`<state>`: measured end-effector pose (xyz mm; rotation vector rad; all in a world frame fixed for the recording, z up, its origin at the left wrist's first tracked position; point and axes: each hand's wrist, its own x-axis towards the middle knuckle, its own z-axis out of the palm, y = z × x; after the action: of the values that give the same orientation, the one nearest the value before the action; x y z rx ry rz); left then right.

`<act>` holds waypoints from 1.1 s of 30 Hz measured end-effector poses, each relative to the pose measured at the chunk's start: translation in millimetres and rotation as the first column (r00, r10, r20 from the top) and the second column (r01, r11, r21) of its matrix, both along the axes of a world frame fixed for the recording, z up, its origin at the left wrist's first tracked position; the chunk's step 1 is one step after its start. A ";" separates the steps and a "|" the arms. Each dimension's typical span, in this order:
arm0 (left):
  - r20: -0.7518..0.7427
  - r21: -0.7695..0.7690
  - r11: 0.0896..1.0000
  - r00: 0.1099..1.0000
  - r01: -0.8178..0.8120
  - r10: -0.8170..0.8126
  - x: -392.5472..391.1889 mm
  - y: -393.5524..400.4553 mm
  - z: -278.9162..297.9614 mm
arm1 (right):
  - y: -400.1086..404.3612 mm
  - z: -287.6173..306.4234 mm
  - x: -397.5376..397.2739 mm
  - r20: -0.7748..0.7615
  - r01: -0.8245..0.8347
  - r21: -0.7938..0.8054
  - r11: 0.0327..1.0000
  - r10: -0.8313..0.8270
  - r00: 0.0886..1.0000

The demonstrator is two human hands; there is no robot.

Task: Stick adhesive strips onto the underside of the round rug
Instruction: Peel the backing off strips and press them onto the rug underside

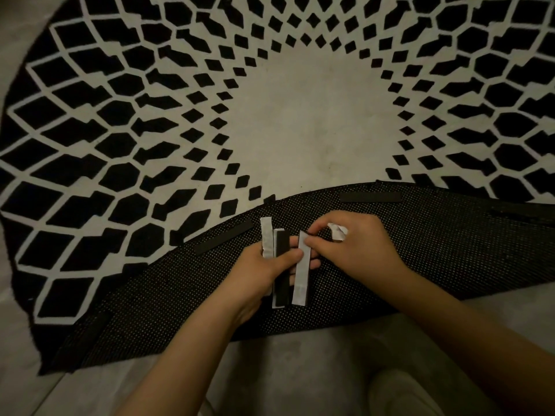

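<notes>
Both forearms are being held low over the floor (300, 370), reaching forward to the folded-back rug (150, 130). A small bundle of strips (280, 265) is being gripped by the left hand (267, 265): its fingers (289, 256) are being curled tightly around the bundle, the thumb pressed across the front. The bundle's long axis is being kept pointing away from the person, one pale end sticking out beyond the fingertips and the other end showing below the palm.

One pale strip (301, 274) is being pinched near its far end by the thumb and forefinger of the right hand (354, 244). That strip is being held just beside the bundle, on its right, touching the left fingertips, with its long axis roughly parallel to the bundle and slightly tilted. A crumpled scrap of backing (338, 231) is being tucked under the right hand's remaining curled fingers.

Beneath both hands, the dotted dark underside (420, 250) is being shown facing up, its edge folded over the patterned top. A dark strip (223, 238) is lying stuck on it just left of the left fingertips, angled along the fold. Another (371, 197) is lying beyond the right fingers, running nearly crosswise.
</notes>
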<state>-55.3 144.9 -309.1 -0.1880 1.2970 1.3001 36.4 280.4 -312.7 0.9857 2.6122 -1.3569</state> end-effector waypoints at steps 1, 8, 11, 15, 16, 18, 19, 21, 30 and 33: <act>-0.008 0.001 1.000 1.000 0.007 -0.007 0.2 0.1 0.2 | 0.9 -0.1 0.0 0.014 -0.002 -0.004 1.000 0.002 1.000; -0.076 -0.018 1.000 0.997 0.016 -0.017 0.4 3.5 3.6 | 2.7 1.3 -3.0 0.038 0.012 -0.049 0.999 -0.010 0.999; -0.105 -0.062 0.998 0.994 0.009 -0.015 0.6 4.4 4.4 | 2.5 -0.6 -5.7 0.106 -0.013 -0.085 0.996 0.022 0.994; -0.170 -0.143 0.990 0.985 0.006 -0.030 0.0 7.3 6.0 | 4.1 1.1 -7.4 0.142 -0.045 -0.131 0.990 0.064 0.988; -0.188 -0.155 0.988 0.982 -0.004 -0.025 0.0 8.6 7.2 | 4.7 1.9 -8.0 0.136 -0.050 -0.151 0.987 0.070 0.988; -0.248 -0.189 0.982 0.968 -0.015 -0.033 0.7 11.6 8.2 | 4.8 4.8 -8.9 0.131 -0.087 -0.215 0.973 0.117 0.984; -0.297 -0.216 0.976 0.953 -0.010 -0.056 0.8 12.6 7.9 | 4.1 5.2 -8.8 0.124 -0.119 -0.234 0.965 0.151 0.981; -0.342 -0.235 0.972 0.937 -0.010 -0.073 -0.2 13.6 7.4 | 3.1 5.1 -8.4 0.101 -0.138 -0.229 0.964 0.164 0.981; -0.372 -0.247 0.963 0.928 -0.104 0.005 -14.0 7.6 3.8 | 14.1 8.1 -4.8 -0.042 -0.144 -0.146 0.979 0.139 0.989; -0.319 -0.233 0.972 0.946 -0.018 -0.059 -14.2 6.1 4.8 | 11.8 4.2 -1.3 -0.084 -0.218 -0.022 0.976 0.216 0.973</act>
<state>-69.4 151.1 -304.3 -0.1263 1.7312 1.1907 35.1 292.2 -308.5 0.6305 2.6528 -1.4050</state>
